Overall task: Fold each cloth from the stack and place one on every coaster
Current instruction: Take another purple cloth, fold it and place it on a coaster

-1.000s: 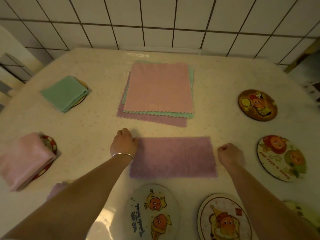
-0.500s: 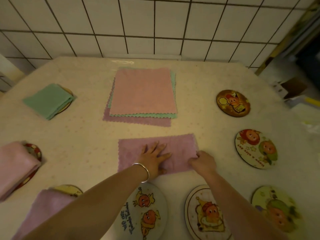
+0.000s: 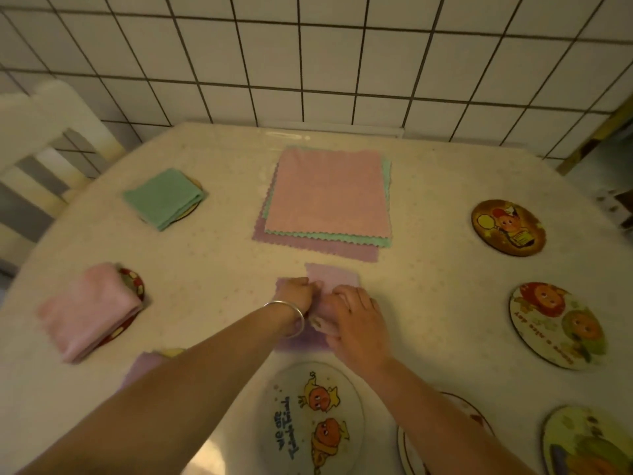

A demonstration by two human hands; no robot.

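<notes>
Since a moment ago both hands have met over the purple cloth (image 3: 334,277) at six o'clock of the stack (image 3: 329,197) on the tabletop (image 3: 442,275), left hand (image 3: 297,294) pinching, right hand (image 3: 356,318) flattening, probably to crease its fold.

The pale table (image 3: 428,186) carries a cloth stack (image 3: 329,193) at centre, a purple cloth (image 3: 334,279) just near of the stack, covered coasters left of it, and bare coasters (image 3: 508,228) right and near of it.
</notes>
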